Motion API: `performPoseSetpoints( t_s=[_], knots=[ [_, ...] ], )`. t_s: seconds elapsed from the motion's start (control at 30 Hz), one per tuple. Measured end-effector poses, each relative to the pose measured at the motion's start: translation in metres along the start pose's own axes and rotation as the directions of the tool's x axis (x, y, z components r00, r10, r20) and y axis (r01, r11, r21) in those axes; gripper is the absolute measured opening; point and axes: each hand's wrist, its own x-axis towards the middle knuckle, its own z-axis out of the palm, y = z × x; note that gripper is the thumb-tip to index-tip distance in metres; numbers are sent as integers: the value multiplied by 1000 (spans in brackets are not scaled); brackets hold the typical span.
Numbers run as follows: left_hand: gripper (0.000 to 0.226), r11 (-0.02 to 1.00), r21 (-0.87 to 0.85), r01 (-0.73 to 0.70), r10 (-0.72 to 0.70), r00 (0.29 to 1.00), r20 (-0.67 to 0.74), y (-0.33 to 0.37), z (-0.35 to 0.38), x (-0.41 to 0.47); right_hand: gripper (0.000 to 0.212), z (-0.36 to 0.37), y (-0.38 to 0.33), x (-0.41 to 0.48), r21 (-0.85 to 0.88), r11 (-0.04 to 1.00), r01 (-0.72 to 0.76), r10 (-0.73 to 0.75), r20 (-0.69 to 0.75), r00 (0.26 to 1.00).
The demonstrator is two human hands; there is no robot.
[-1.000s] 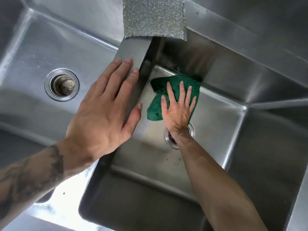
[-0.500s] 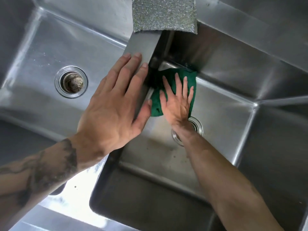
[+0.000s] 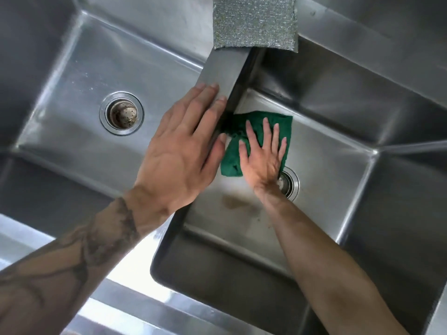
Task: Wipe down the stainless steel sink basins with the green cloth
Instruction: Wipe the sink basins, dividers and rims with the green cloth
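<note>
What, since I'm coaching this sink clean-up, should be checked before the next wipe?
1. Is the right hand flat on the green cloth: ok.
2. Is the green cloth lying on the floor of the right basin: ok.
3. Is the left hand braced on the divider: ok.
4. Is the brown stain wiped away: not ok.
5. Is the drain free of debris: cannot tell, the wrist covers part of it.
6. Is the scouring pad apart from the cloth: ok.

Top of scouring pad (image 3: 254, 22) cut off, right drain (image 3: 292, 184) half hidden behind right hand (image 3: 262, 160)
</note>
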Motion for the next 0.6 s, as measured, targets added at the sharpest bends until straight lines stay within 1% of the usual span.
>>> performPoseSetpoints(
  t_s=[0.07, 0.13, 0.2, 0.3, 0.4, 0.5, 0.6],
  knots=[
    [52, 1000, -2, 21, -21, 1000, -8, -1, -2, -18, 55, 0, -5, 20, 47, 995, -84, 85, -9, 996],
    [54, 998, 28, 54, -54, 999, 5, -2, -5, -46, 55, 5, -17, 13, 67, 991, -116, 118, -18, 993],
    [57, 995, 59, 83, -85, 996, 32, 0, -8, -70, 54, 10, -30, -18, 44, 995, -89, 90, -38, 995],
    [58, 992, 86, 98, -102, 993, 54, 2, -10, -84, 55, 11, -31, -57, 18, 1000, 21, -20, -16, 1000],
    [59, 988, 113, 105, -111, 992, 51, 4, -8, -83, 57, 5, -14, -44, 16, 995, 93, -93, -13, 996],
    [61, 984, 143, 106, -113, 992, 47, 2, -5, -84, 57, 4, -3, -13, 24, 996, 90, -89, -36, 995],
    [62, 986, 134, 101, -109, 993, 53, -1, -3, -85, 57, 9, -15, -13, 28, 999, 25, -23, -57, 998]
  ],
)
